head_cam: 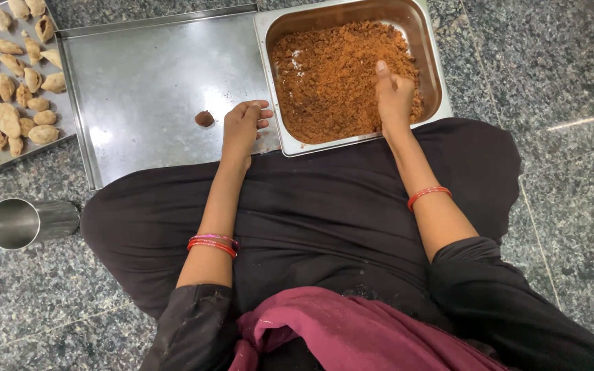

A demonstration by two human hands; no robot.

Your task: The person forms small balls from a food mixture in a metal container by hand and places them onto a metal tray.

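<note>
My right hand (394,96) reaches into a deep steel pan (433,62) full of brown crumbly filling (331,82), fingers curled into the mixture at its right side. My left hand (244,125) rests loosely curled on the near edge of a flat steel tray (146,75), holding nothing that I can see. One small dark brown ball of filling (204,119) lies on the tray just left of that hand. I sit cross-legged on the floor in black clothes, red bangles on both wrists.
A second tray (63,130) at the far left holds several pale folded dumplings (8,120). A steel cup (22,222) lies on its side on the grey granite floor (572,172) near my left knee. A maroon cloth (352,333) lies in my lap.
</note>
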